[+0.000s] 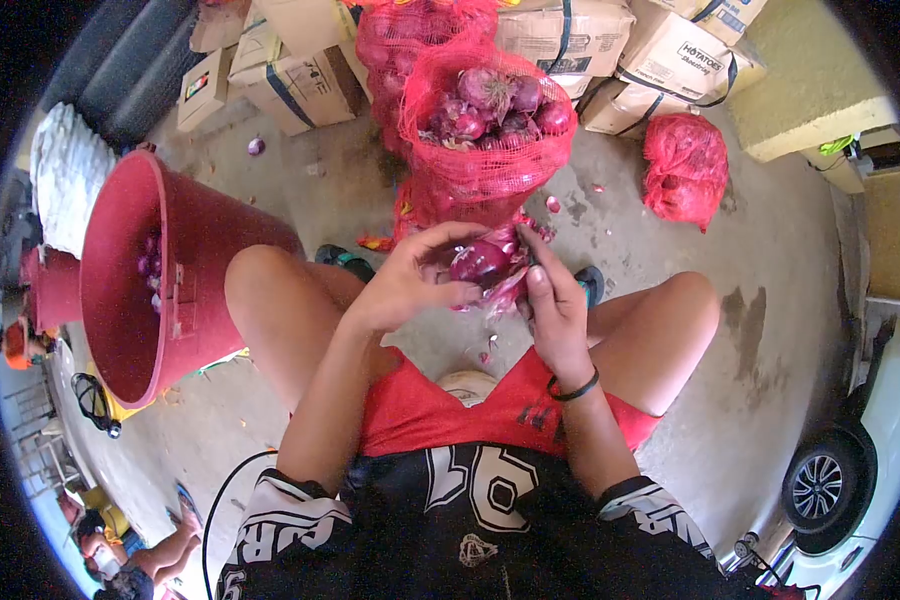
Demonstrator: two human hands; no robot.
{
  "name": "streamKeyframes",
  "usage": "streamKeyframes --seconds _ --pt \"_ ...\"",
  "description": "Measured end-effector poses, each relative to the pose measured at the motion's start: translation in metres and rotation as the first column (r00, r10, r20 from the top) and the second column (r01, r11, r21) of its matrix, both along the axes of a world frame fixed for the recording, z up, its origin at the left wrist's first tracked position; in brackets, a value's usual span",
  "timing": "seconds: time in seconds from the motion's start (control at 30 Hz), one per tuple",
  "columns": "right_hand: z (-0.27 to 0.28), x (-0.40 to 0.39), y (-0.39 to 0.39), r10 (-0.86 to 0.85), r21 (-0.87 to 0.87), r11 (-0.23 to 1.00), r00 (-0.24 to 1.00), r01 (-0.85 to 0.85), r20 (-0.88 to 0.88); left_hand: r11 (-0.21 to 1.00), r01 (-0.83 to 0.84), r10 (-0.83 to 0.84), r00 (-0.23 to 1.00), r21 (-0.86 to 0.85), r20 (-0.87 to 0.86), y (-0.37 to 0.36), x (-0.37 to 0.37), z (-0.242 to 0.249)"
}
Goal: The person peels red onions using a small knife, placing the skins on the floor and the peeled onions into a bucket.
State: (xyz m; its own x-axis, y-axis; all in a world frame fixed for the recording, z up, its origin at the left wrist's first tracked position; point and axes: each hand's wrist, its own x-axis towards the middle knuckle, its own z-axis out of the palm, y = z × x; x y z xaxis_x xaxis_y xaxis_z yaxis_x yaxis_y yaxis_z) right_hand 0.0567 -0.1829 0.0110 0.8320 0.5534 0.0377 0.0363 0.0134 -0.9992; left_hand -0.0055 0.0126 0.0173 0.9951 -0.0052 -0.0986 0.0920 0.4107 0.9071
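A red onion (480, 261) with loose, papery skin (508, 290) around it is held between my two hands above the floor. My left hand (420, 278) curls its fingers and thumb around the onion from the left. My right hand (555, 300) is closed at the onion's right side, its thumb pressed toward the fingers. Something narrow and dark shows by that thumb, too small to name. Just beyond my hands stands an open red mesh sack (480, 185) filled with red onions (490, 105).
A large tilted red tub (120, 280) with onions inside stands at my left. Another mesh sack (685, 170) lies at the right. Cardboard boxes (560, 40) line the back. One loose onion (256, 146) and skin scraps lie on the floor. A person (135, 560) is at lower left.
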Motion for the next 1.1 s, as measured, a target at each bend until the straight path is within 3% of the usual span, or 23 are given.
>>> streamKeyframes --seconds 0.07,0.13,0.23,0.33,0.4,0.43,0.53,0.63,0.73,0.83,0.93,1.1 --pt "0.005 0.001 0.004 -0.057 0.115 0.991 0.998 0.061 -0.036 0.998 -0.005 0.006 1.000 -0.064 0.027 -0.002 -0.001 0.000" --pt "0.003 0.004 -0.004 0.059 0.078 0.996 0.994 -0.052 -0.092 0.987 -0.023 0.028 0.999 -0.160 0.025 -0.006 -0.001 0.000" --pt "0.008 0.001 -0.013 0.170 0.000 0.985 0.968 -0.173 -0.187 0.994 -0.030 0.040 0.995 0.104 -0.088 -0.002 0.006 0.005" --pt "-0.001 0.004 -0.010 0.067 0.072 0.996 0.987 -0.057 -0.148 0.994 -0.112 0.112 0.994 0.005 0.004 -0.007 0.009 -0.006" --pt "0.002 0.009 -0.009 -0.043 0.178 0.979 0.947 0.104 -0.317 0.997 -0.072 0.072 0.997 -0.033 -0.002 -0.008 0.004 -0.008" --pt "-0.003 0.015 -0.014 -0.025 0.241 0.965 0.946 0.108 -0.324 0.998 -0.047 0.047 0.999 -0.051 -0.002 -0.007 0.003 -0.008" --pt "-0.003 0.016 -0.012 -0.117 0.205 0.958 0.925 0.201 -0.361 0.991 -0.001 -0.001 1.000 -0.131 -0.018 -0.006 0.003 -0.005" --pt "0.001 0.011 -0.014 -0.085 0.225 0.961 0.943 0.163 -0.322 0.924 -0.074 0.056 0.997 -0.375 -0.059 -0.008 0.004 -0.008" --pt "0.000 0.013 -0.013 -0.070 0.234 0.959 0.933 0.161 -0.353 0.971 -0.099 0.113 0.992 -0.220 0.054 -0.006 0.004 -0.014" --pt "0.007 0.020 -0.016 -0.077 0.362 0.906 0.928 0.218 -0.365 0.932 -0.134 0.142 0.990 -0.338 0.000 -0.003 0.004 -0.016" --pt "0.009 0.020 -0.019 -0.136 0.286 0.927 0.927 0.244 -0.350 0.892 -0.265 0.248 0.964 -0.367 -0.094 -0.002 0.008 -0.015" --pt "0.012 0.021 -0.023 -0.185 0.427 0.833 0.904 0.353 -0.386 0.935 -0.340 0.330 0.938 -0.105 -0.105 0.002 0.007 -0.025"
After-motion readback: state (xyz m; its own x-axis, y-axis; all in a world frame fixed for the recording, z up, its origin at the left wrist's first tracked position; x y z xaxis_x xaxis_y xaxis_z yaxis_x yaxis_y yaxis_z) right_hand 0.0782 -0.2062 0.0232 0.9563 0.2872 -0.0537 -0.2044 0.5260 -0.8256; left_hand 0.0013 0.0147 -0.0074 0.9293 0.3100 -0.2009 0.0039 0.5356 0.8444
